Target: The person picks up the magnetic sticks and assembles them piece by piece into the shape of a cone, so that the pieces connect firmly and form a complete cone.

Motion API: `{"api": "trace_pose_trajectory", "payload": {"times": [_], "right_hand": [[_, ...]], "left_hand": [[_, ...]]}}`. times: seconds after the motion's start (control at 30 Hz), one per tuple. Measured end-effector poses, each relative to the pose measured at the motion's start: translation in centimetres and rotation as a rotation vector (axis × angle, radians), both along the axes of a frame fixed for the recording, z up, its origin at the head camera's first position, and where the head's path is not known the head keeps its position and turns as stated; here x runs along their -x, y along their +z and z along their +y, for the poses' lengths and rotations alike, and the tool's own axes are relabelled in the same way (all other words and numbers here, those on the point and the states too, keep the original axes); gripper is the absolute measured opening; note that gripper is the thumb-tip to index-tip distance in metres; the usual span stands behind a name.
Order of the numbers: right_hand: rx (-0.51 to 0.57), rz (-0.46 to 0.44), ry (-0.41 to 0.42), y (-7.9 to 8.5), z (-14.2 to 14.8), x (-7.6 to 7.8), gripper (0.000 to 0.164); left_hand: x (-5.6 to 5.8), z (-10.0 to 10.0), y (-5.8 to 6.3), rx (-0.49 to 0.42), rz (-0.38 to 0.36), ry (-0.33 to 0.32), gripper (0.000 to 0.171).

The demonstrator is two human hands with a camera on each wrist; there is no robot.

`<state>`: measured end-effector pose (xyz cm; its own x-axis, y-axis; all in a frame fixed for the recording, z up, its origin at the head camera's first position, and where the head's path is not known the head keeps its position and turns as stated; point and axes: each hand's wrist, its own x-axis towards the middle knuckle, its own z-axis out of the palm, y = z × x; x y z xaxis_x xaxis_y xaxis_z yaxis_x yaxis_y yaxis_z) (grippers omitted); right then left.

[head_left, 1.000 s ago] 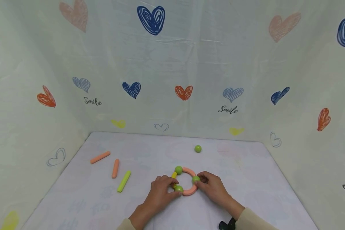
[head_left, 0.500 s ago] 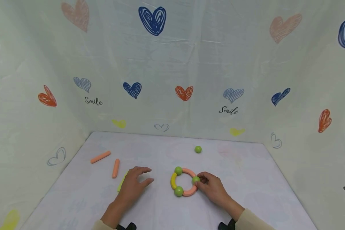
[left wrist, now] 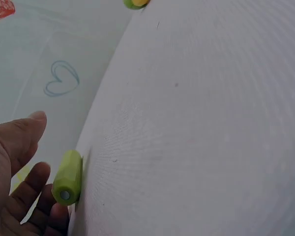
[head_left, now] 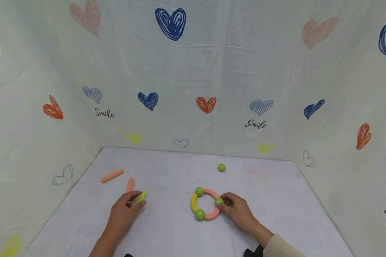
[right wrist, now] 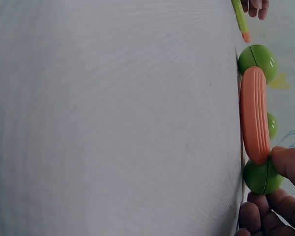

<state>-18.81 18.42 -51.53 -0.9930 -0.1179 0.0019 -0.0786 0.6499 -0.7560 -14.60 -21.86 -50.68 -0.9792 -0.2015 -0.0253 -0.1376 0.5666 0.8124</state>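
Observation:
A ring of curved orange rods (head_left: 211, 215), a curved yellow rod (head_left: 193, 203) and green balls (head_left: 199, 214) lies on the white table. My right hand (head_left: 239, 211) pinches the ring's rightmost green ball (right wrist: 263, 176) between thumb and fingers. At the left, my left hand (head_left: 123, 211) is around a straight yellow-green rod (head_left: 141, 197). The left wrist view shows the thumb apart from this yellow-green rod (left wrist: 68, 178), with fingers close behind it. A silvery round spot marks the rod's near end.
Two straight orange rods, one farther back (head_left: 112, 176) and one partly behind my left hand (head_left: 130, 185), lie at the left. A loose green ball (head_left: 221, 167) sits near the table's back. Heart-printed sheets rise around the table (head_left: 263, 185).
My left hand has let go of the ring and moved left to the yellow-green rod. My right hand has stayed at its green ball.

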Motion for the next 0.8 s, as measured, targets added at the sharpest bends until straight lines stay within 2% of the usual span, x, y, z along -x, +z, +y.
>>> {"api": "trace_pose_trajectory", "payload": {"times": [0.2,0.57,0.8], "right_hand": [[0.004,0.001,0.001,-0.04,0.03,-0.08,0.026],[0.008,-0.003,0.008,-0.04,0.05,-0.03,0.026],[0.004,-0.002,0.007,0.02,-0.05,0.06,0.023]], "left_hand": [[-0.02,-0.23,-0.43,0.042,-0.013,0.015,0.046],[0.49,-0.06,-0.91,0.109,0.000,-0.032,0.033],[0.52,0.16,-0.70,0.211,-0.017,-0.027,0.035]]}}
